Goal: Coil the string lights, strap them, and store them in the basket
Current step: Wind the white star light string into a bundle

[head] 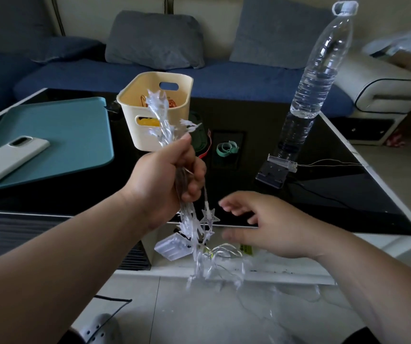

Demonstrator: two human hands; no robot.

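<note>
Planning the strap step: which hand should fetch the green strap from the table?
Right hand: open, free, nearer the green strap. Left hand is shut on the string lights.

Setting: home living room. Evidence: blue sofa (pixel 199 78) with grey cushions (pixel 154 39) along the far edge of a glossy black tabletop (pixel 336 194); white leather armchair (pixel 378 85) at its far right corner; pale tiled floor (pixel 199 314); household oddments on the tabletop: phone (pixel 10 158), water bottle (pixel 316 78), cream basket (pixel 157 108).
</note>
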